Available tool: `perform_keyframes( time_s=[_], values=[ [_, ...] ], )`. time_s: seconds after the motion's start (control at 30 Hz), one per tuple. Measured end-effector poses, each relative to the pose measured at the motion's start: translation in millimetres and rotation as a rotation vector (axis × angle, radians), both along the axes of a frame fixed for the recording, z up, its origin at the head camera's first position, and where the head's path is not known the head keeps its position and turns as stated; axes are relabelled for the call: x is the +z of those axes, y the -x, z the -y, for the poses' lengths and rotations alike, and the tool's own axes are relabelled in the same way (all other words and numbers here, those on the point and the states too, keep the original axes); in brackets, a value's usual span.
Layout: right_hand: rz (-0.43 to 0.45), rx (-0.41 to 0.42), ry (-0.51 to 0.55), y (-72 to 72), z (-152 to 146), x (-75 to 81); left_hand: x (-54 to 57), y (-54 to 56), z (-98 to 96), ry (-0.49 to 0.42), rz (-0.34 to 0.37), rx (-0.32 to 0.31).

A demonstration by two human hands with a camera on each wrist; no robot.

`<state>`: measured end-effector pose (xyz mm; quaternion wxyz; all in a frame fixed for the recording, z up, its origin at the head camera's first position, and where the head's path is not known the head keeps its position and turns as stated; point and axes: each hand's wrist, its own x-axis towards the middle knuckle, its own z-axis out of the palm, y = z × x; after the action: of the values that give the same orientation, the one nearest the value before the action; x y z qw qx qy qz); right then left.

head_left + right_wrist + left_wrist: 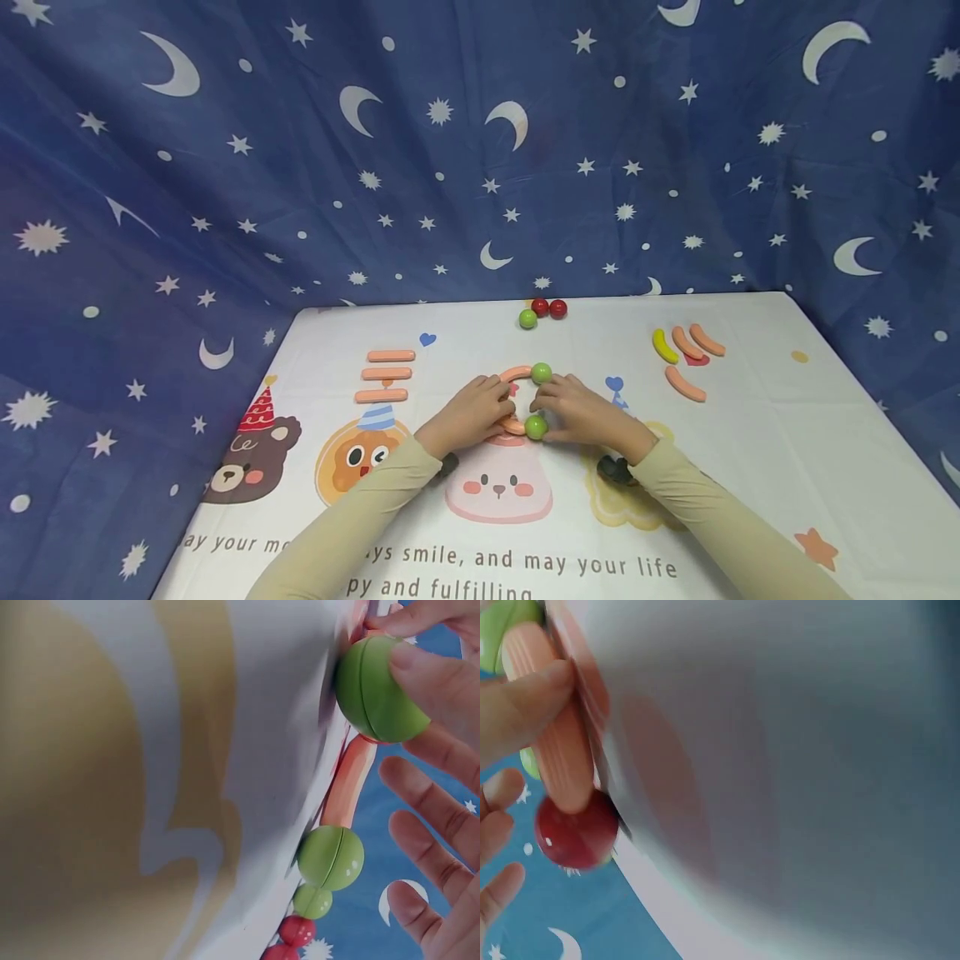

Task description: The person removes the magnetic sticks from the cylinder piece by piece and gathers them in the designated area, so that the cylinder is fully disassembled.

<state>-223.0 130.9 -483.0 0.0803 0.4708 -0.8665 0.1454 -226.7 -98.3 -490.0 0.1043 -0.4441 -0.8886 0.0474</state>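
Near the middle of the table, my left hand (472,410) pinches a curved orange toy sausage (514,426), with the thumb (536,697) along its ribbed side. At the sausage's far end a red ball (577,831) shows in the left wrist view. My right hand (585,414) holds a green ball (536,427) between thumb and forefinger, its other fingers spread. This ball meets the sausage's near right end. Behind it lie another curved sausage (516,372) and a second green ball (541,372) touching its right end. My left fingers partly hide the arrangement's left side.
Three straight orange sausages (386,373) lie in a stack of rows at left. Two red balls (558,309) and a green ball (528,319) sit at the back. Towards the right are a yellow curved piece (664,347) and three curved sausages (686,384). A starry curtain (450,200) hangs behind.
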Motion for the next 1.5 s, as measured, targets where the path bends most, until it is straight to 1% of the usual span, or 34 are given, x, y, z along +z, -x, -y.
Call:
perform_keyframes(
  time_s=[0.17, 0.33, 0.43, 0.67, 0.8, 1.0, 1.23, 1.33, 1.5],
  values=[
    [0.013, -0.01, -0.041, -2.3, 3, 1.1, 3.2, 2.7, 7.5, -0.017, 0.006, -0.002],
    [0.022, -0.011, -0.069, -2.0, 3, 0.3, 3.5, 3.7, 8.2, -0.017, 0.005, -0.004],
    [0.03, -0.017, -0.08, -0.4, 1, -1.2, 2.9, 2.5, 6.8, -0.018, -0.003, -0.019],
    [0.039, -0.028, -0.093, 2.1, -7, -4.0, 5.2, -3.3, 3.7, -0.016, 0.023, -0.041],
    [0.029, -0.021, -0.081, 2.3, -10, -5.1, 5.1, -4.2, 2.4, -0.023, 0.03, -0.052],
    [0.03, -0.015, -0.06, 0.2, -13, -2.6, 3.8, -4.1, 1.0, -0.046, 0.001, -0.082],
    [0.035, 0.0, -0.076, -0.4, -14, -2.9, 3.0, -4.4, 1.5, -0.041, -0.024, -0.087],
    [0.026, 0.014, -0.089, -0.6, -14, -3.2, 2.4, -4.3, 1.6, -0.044, -0.017, -0.09],
    [-0.022, 0.04, -0.093, 0.4, -14, -5.1, 3.1, -4.4, 2.1, -0.039, -0.004, -0.086]
  ],
)
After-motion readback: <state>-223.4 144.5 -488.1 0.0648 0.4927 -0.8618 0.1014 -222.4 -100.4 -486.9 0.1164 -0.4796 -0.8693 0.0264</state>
